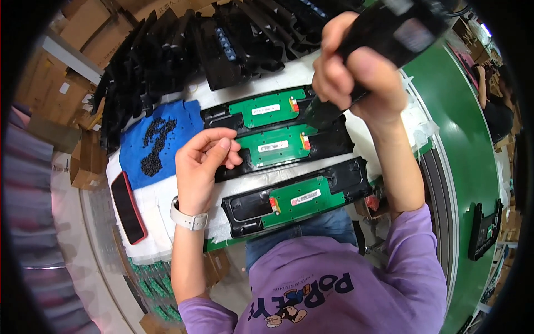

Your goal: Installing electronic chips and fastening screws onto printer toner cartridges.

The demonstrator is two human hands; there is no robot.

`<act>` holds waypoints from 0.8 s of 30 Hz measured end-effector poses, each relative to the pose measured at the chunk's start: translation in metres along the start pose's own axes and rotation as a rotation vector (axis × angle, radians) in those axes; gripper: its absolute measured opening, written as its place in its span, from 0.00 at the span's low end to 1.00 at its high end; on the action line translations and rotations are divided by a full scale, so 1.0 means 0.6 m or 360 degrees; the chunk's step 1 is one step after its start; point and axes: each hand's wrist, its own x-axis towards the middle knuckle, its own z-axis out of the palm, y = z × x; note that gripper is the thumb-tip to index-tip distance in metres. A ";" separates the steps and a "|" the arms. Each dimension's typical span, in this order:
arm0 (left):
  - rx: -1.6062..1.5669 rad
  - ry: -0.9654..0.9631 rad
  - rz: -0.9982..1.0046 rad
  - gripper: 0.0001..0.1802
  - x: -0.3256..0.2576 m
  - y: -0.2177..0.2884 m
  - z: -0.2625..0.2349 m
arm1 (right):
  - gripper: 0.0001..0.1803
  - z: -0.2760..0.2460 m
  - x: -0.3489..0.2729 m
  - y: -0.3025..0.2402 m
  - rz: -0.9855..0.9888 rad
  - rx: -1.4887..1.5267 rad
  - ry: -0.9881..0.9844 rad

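Three long black housings lie side by side on the counter (pixel 167 203) in front of you, each carrying one green circuit board: the far housing (pixel 257 109), the middle housing (pixel 281 148) and the near housing (pixel 297 197). Each board bears a white label strip and a small red-and-yellow part at one end. Your right hand (pixel 356 72) is closed around a black power screwdriver (pixel 389 30), held tilted, its dark tip coming down at the right end of the far housing. Your left hand (pixel 203 161), a pale watch on its wrist, hovers over the left end of the middle housing with thumb and fingertips pinched together; whether it holds a screw you cannot tell. One blue cloth (pixel 158 142) with a heap of small black screws (pixel 156 142) lies to the left, and one red-cased phone (pixel 128 207) nearer you.
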 end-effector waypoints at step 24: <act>-0.0247 -0.0518 -0.0196 0.11 -0.024 0.015 0.019 | 0.21 0.061 -0.039 -0.007 -0.0046 0.0560 -0.0139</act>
